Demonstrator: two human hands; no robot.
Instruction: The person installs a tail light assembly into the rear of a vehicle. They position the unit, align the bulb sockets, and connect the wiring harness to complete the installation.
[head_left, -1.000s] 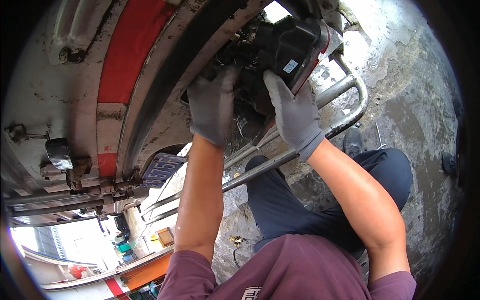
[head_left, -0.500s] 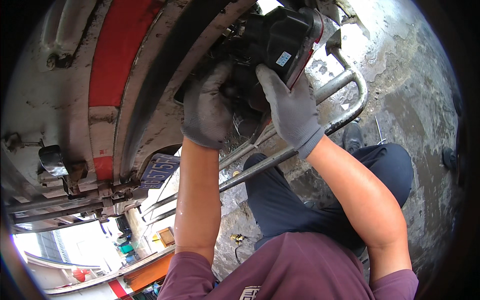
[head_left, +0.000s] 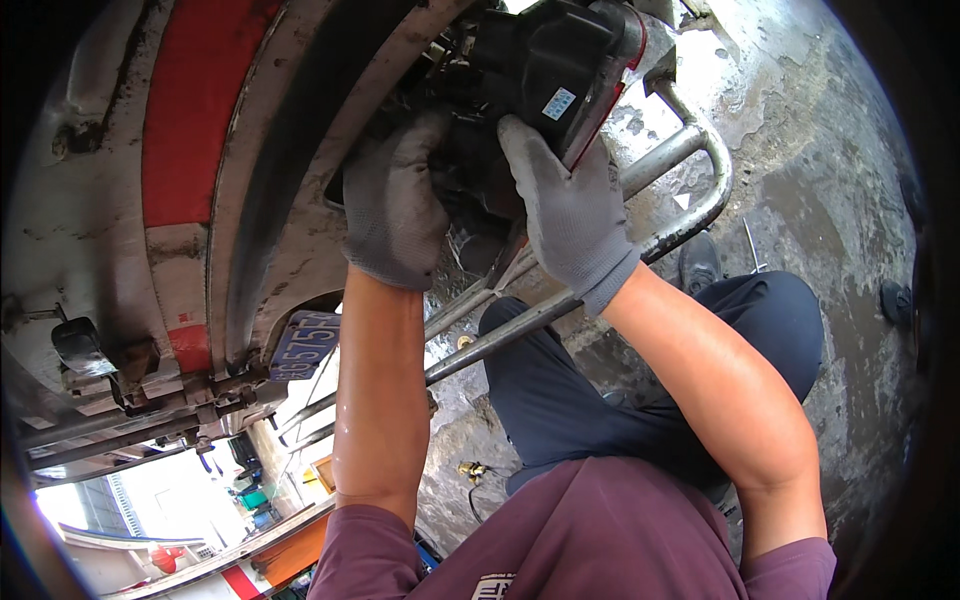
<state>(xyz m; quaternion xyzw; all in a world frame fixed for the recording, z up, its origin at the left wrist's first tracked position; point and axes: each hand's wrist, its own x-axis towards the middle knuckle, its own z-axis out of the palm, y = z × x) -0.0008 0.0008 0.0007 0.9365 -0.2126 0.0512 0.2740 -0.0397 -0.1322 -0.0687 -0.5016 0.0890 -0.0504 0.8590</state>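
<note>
A black tail light housing (head_left: 560,75) with a small pale label and a red lens edge sits at the vehicle's corner. My right hand (head_left: 577,205), in a grey knit glove, grips its near end, thumb on the black back and fingers round the lens side. My left hand (head_left: 397,205), gloved alike, reaches into the dark opening of the vehicle body (head_left: 270,190) beside the housing. Its thumb shows, bent inward; the other fingertips are lost in shadow, so what they touch cannot be made out.
A bent metal tube bar (head_left: 690,215) runs under my forearms. A blue licence plate (head_left: 308,345) hangs from the vehicle left of my left forearm. On the stained concrete floor (head_left: 800,190) lie a thin metal rod (head_left: 752,245) and a brass-coloured fitting (head_left: 474,470) with a dark cord.
The vehicle, housing and both hands appear slightly further left in the picture. My right hand keeps its hold on the tail light housing, and my left hand stays in the opening.
</note>
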